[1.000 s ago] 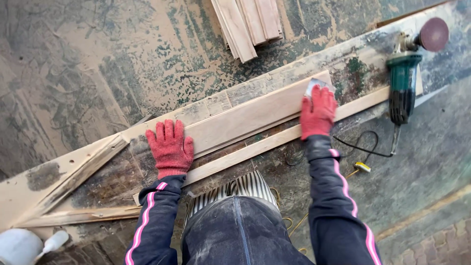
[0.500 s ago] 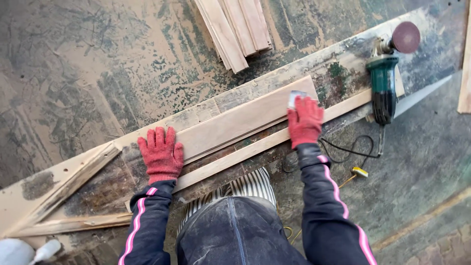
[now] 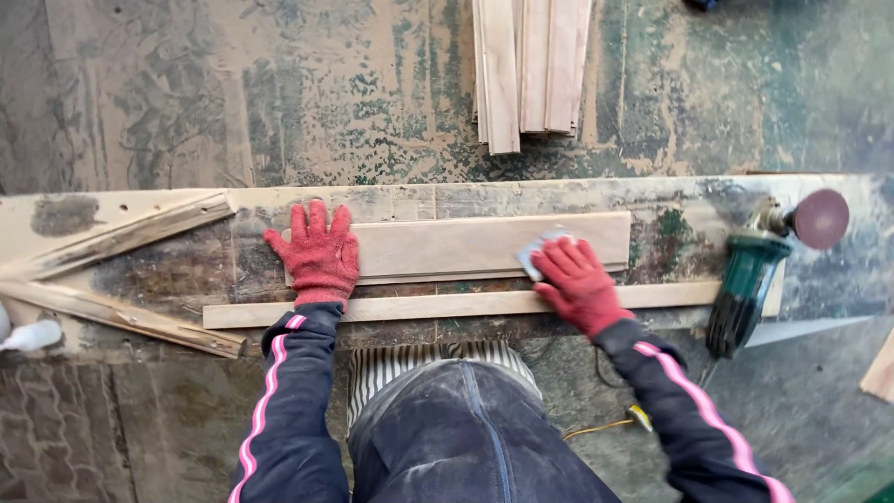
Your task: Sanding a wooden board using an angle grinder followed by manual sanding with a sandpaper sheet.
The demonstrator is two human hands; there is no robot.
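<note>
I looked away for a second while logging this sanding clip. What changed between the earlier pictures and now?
The right hand, holding the sanding pad, slid from the plank's far right end toward its middle. The head camera also turned, so the bench now runs level across the view. The left hand stays flat on the plank's left end; the green angle grinder lies untouched.

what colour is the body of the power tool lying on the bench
Dark green, with a reddish-brown sanding disc; the angle grinder shows clearly in the head view.
</note>
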